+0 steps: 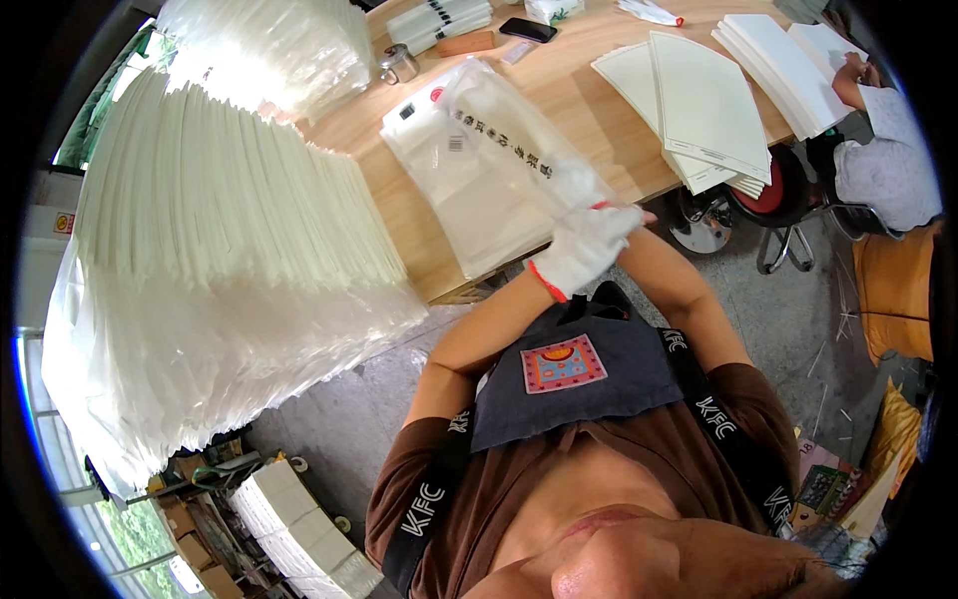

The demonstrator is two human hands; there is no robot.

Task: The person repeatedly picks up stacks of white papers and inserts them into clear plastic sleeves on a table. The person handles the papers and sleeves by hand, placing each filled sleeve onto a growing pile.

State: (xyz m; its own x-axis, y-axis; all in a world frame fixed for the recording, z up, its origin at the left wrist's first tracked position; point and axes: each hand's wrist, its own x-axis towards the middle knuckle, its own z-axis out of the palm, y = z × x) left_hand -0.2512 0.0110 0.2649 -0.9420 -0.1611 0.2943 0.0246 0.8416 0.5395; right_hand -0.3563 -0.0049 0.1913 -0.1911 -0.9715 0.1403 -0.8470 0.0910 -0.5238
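Observation:
My left hand, in a white glove with a red cuff, crosses over my right wrist. Its fingers are bent around the wrist, at the red cuff of the other glove. My right hand, also gloved in white, lies mostly behind the left one, and its fingers blur into the plastic beneath. Under it, a stack of see-through plastic bags with dark print lies slanted at the table's near edge. Whether the right hand grips a bag I cannot make out.
Tall piles of plastic-wrapped white sheets fill the left. On the wooden table are a glass mug, a phone and white card sheets. A co-worker sits at right beside stacked white boards. A stool stands below.

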